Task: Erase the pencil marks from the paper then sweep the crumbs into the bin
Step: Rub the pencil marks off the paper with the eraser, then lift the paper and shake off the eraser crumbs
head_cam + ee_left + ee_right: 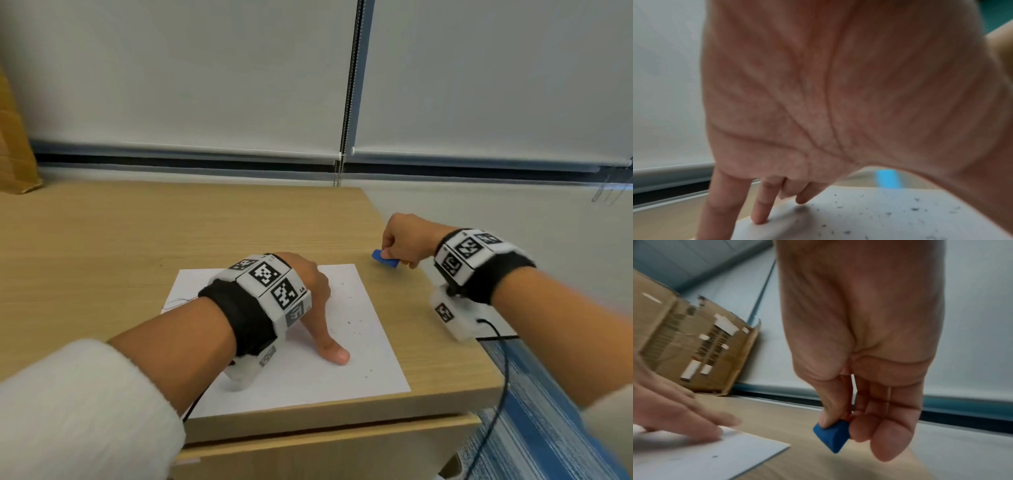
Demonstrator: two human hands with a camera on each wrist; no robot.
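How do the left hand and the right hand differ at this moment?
The left hand rests spread on the paper, fingers straight; the right hand is beside the paper, above the desk, fingers curled. The left hand holds nothing; the right hand pinches a blue eraser. Both wear marker wristbands.

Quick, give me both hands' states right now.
Left hand: open, fingers pressing the paper.
Right hand: pinching the blue eraser, off the paper.

Table bare left of and behind paper: open passage. Left hand planted on paper, blocks its middle. Right hand with eraser hangs past paper's far right corner. Cardboard box stands at far left.
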